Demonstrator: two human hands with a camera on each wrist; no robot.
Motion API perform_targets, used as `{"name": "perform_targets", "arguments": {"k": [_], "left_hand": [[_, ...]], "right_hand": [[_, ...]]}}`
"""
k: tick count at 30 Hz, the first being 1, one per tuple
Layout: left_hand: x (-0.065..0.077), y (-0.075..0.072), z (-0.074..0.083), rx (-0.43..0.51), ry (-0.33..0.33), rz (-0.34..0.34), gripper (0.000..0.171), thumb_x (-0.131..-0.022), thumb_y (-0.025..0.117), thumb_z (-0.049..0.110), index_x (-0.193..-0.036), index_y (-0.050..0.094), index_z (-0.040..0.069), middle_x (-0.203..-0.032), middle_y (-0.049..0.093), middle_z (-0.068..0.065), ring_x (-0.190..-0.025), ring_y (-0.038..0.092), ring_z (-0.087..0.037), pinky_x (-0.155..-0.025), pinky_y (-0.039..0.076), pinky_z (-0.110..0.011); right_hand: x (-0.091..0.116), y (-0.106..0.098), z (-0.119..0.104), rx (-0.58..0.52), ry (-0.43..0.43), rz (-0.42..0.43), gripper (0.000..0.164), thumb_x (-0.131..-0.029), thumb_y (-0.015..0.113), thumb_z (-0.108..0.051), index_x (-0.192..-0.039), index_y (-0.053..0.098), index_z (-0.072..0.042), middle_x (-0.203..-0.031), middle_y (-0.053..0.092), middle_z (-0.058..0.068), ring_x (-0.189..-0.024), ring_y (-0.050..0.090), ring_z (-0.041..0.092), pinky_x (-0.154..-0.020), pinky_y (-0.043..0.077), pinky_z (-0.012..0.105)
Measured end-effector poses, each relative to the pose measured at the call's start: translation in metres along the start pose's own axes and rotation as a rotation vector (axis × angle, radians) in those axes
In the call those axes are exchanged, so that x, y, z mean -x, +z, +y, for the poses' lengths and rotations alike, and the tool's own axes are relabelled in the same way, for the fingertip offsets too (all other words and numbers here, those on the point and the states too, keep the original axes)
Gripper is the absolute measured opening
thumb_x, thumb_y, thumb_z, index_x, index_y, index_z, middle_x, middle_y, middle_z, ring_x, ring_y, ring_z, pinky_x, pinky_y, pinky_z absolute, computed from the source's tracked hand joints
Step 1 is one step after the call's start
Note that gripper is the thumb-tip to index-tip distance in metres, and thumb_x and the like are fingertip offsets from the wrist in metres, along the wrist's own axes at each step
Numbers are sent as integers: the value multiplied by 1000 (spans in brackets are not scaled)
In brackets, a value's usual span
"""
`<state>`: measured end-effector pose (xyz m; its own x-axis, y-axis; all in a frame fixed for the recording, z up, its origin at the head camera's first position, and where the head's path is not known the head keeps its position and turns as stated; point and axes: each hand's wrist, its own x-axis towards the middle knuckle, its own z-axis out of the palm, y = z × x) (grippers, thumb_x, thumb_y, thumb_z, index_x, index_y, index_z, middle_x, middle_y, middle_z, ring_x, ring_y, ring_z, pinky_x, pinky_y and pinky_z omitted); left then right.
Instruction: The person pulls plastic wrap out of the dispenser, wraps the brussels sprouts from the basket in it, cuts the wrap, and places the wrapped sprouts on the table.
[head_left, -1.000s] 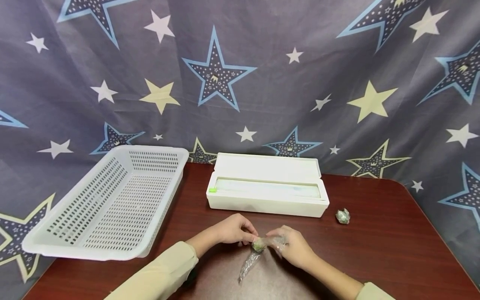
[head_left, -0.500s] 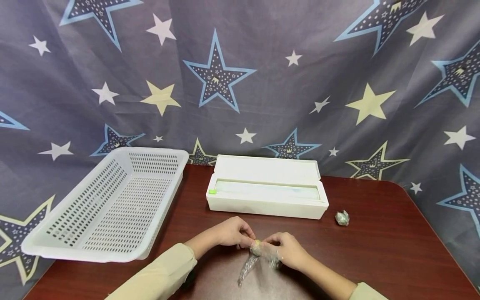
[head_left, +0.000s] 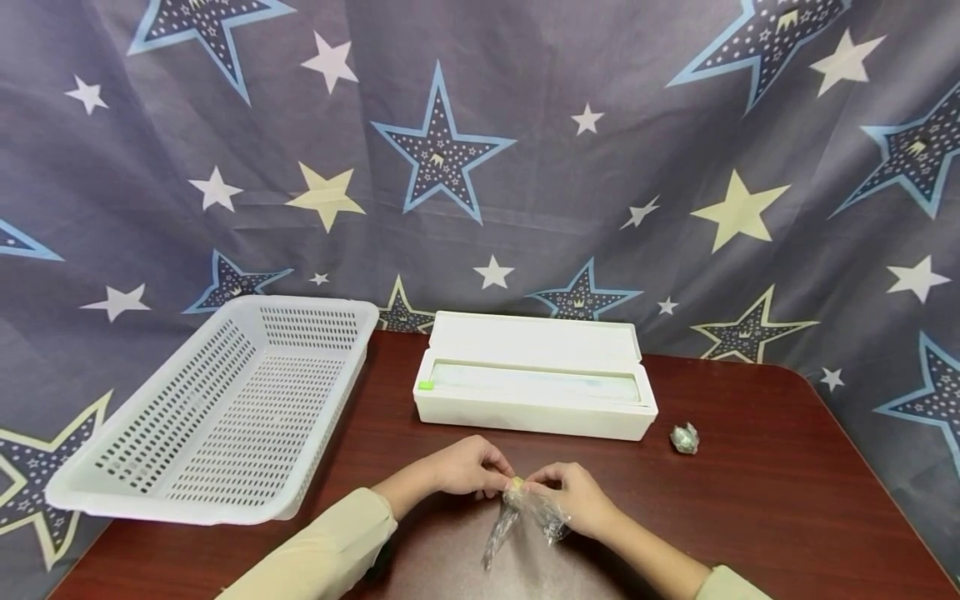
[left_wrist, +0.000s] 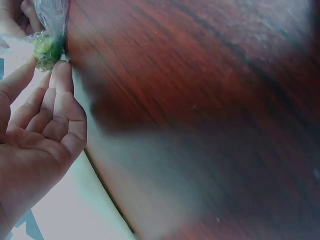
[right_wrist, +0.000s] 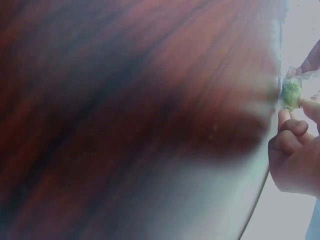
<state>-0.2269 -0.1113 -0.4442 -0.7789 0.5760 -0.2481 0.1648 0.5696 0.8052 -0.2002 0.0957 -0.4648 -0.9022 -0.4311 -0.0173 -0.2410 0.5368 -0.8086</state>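
Note:
A small round green-and-yellow piece (left_wrist: 44,49), partly covered in clear cling film, is between the two hands; its kind is unclear. My left hand (head_left: 467,467) pinches its left side with thumb and fingertips. From the other side, my right hand (head_left: 576,498) pinches the piece and the gathered film. A twisted tail of cling film (head_left: 498,537) trails toward the front, and a looser crumpled flap hangs below the right fingers. In the right wrist view, the wrapped piece (right_wrist: 291,94) shows at the right edge, against the fingertips.
Behind the hands lies a long white box (head_left: 534,417), lid raised, with a green tab at its left end. A white perforated basket (head_left: 168,510) stands at the left. To the right, a small film-wrapped ball (head_left: 685,438) rests on the dark red table (head_left: 780,500).
The loose film flap has dropped from beside the right hand to hang in front of it. The right fingers have come slightly closer to the left ones; the left hand barely moved.

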Motion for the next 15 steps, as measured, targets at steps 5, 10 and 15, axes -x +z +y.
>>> {"name": "perform_targets", "arguments": {"k": [5, 10, 15], "left_hand": [[-2, 1, 0, 31, 4, 17, 18, -87, 64, 14, -98, 70, 1, -73, 68, -14, -58, 59, -15, -52, 48, -26], [-4, 2, 2, 6, 0, 3, 22, -88, 64, 17, -103, 69, 3, -74, 67, -11, -59, 58, -15, -51, 44, -22], [-6, 3, 1, -10, -10, -15, 23, -87, 65, 16, -104, 69, 2, -73, 66, -6, -57, 55, -12, -50, 42, -20]], "right_hand": [[-2, 0, 3, 20, 0, 38, 24, -85, 67, -29, -92, 72, -6, -93, 70, 8, -89, 61, 18, -74, 47, 26], [-5, -1, 6, 65, -18, 63, 21, -84, 68, -29, -92, 72, -10, -93, 69, 3, -91, 61, 16, -76, 47, 26], [-5, -1, 8, 44, -49, 56, 20, -83, 70, -27, -93, 72, -9, -92, 68, 2, -86, 59, 11, -73, 46, 22]]}}
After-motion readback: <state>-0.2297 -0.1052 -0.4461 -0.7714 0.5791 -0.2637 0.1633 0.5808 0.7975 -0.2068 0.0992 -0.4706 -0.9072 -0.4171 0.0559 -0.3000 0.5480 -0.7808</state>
